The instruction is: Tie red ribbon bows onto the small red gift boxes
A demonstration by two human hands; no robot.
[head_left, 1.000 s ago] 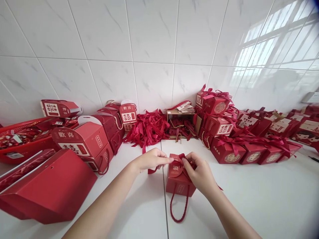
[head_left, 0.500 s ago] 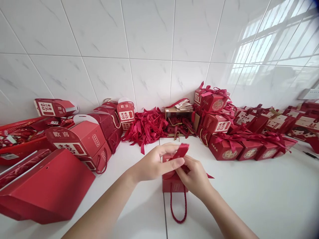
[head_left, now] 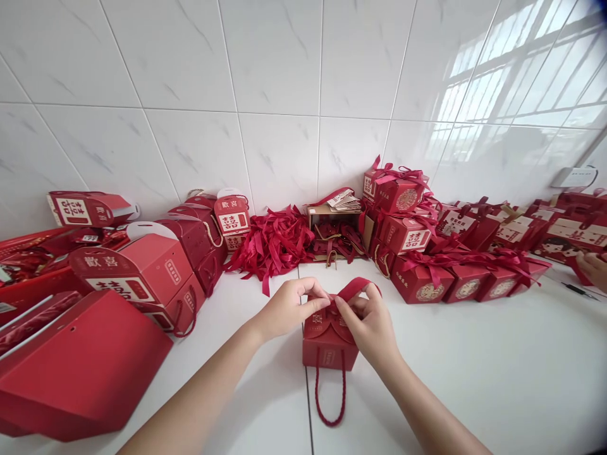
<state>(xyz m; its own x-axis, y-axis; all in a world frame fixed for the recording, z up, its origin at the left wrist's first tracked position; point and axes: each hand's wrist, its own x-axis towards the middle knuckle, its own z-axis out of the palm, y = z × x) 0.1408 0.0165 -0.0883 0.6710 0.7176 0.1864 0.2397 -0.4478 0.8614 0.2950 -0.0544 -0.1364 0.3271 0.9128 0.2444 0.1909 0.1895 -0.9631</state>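
Note:
A small red gift box (head_left: 331,351) stands upright on the white table, its braided cord handle (head_left: 331,422) hanging down the near side onto the tabletop. Over the top of the box, my left hand (head_left: 294,308) pinches a red ribbon between thumb and index finger. My right hand (head_left: 372,319) is closed on the same ribbon (head_left: 355,287), which loops up and over its fingers. The two sets of fingertips almost meet at the box's top, and they partly hide the ribbon there.
Behind the box lie a heap of loose red ribbons (head_left: 279,243) and an open carton (head_left: 337,243). Ribbon-tied boxes (head_left: 427,281) line the right; untied boxes (head_left: 156,265) and a red basket (head_left: 28,291) stand left. Another person's hand (head_left: 592,268) shows at the far right, near a pen (head_left: 579,291).
The upright ribbon end has become a loop over my right fingers. My hands have drawn slightly apart, uncovering more of the box's top. A person's hand has appeared at the far right.

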